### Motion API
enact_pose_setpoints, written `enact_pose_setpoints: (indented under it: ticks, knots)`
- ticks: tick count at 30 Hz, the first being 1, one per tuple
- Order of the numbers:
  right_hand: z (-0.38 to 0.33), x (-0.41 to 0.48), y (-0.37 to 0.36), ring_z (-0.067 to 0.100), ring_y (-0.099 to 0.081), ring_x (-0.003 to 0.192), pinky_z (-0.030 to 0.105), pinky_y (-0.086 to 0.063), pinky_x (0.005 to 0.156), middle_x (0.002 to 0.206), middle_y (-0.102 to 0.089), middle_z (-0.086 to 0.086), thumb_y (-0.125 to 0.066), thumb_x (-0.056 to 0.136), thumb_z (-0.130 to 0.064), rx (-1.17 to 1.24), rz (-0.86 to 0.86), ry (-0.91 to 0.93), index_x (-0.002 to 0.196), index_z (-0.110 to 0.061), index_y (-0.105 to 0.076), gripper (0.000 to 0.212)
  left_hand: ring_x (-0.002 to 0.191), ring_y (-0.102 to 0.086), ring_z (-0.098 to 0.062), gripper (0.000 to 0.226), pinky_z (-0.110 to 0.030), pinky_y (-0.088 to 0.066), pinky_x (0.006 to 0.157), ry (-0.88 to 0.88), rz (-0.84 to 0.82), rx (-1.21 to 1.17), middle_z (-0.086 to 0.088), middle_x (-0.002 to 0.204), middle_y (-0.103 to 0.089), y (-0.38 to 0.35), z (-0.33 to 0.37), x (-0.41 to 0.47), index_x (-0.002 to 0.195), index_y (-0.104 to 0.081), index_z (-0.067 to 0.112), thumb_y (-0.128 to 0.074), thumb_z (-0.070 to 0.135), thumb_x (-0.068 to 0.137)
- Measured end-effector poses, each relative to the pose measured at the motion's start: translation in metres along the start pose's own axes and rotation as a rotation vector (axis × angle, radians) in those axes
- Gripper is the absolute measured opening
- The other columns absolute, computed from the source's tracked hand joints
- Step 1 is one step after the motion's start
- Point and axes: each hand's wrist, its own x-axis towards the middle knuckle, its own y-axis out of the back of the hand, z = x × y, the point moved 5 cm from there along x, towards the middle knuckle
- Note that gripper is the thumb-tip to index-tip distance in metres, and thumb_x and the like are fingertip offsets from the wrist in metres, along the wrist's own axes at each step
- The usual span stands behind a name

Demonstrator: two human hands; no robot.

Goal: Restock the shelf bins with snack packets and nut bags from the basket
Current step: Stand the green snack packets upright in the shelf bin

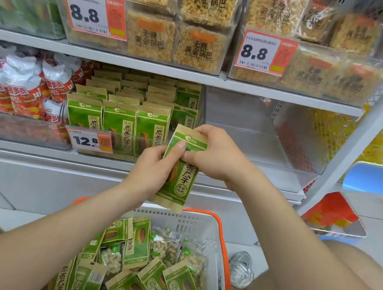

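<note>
Nearest, a white basket [199, 227] with an orange rim sat on the floor between the person's knees, holding a loose heap of green seed packets [140, 242] mixed with see-through nut bags [163, 245]. A grey shoe [241, 269] showed just beside the basket's right wall.

Above the basket, both hands held one green packet [181, 179], upright and tilted slightly to the right, in front of the lower shelf edge. The left hand [151, 171] grasped its left side, with the thumb laid across the front. The right hand [215, 155] pinched its top right corner, fingers curled over the brown upper edge.

Just behind the hands, a clear shelf bin [138, 138] held rows of the same green packets [118, 121] standing upright, with a 12.8 price tag [89, 140] on its front. To its right stood another clear bin [259, 134]. To its left, red and white snack bags [23, 90] were piled in a third bin.

Farther up, the shelf above [147, 66] carried clear bins of square golden cracker packs [198, 49], each bin marked with an 8.8 price tag [93, 13]
</note>
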Motion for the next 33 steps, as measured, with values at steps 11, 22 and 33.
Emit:
enact_pose_setpoints:
  ticks: [11,22,33]
  knots:
    - [-0.032,0.022,0.047,0.016,-0.060,0.093,0.028,-0.043,0.076,0.098,-0.064,-0.008,-0.074,0.089,-0.007,-0.093,0.450,0.395,0.106,-0.021,-0.054,0.030,0.108,-0.044,-0.028,0.027,-0.042,-0.039,0.087,-0.537,0.290,1.091,-0.004,0.120,-0.047,0.041,0.035,0.029,0.114,-0.060,0.020,-0.066,0.018,0.088]
    - [-0.017,0.095,-0.011,0.033,-0.057,0.106,0.044,-0.037,0.089,0.102,-0.073,0.003,-0.074,0.090,-0.017,-0.777,0.391,0.315,0.118,-0.025,-0.065,0.030,0.155,-0.017,-0.040,0.033,-0.062,-0.022,0.120,-0.543,0.133,1.513,-0.016,0.167,-0.024,0.042,0.045,0.049,0.120,-0.063,0.019,-0.065,0.025,0.087]
    - [-0.025,0.142,-0.015,0.043,-0.043,0.133,0.055,-0.028,0.111,0.122,-0.066,0.016,-0.069,0.083,-0.010,-1.013,0.348,0.135,0.117,-0.016,-0.064,0.035,0.100,-0.061,-0.032,0.026,-0.055,-0.036,0.111,-0.555,0.188,1.345,-0.002,0.102,-0.064,0.038,0.061,0.069,0.114,-0.042,0.018,-0.052,0.031,0.094]
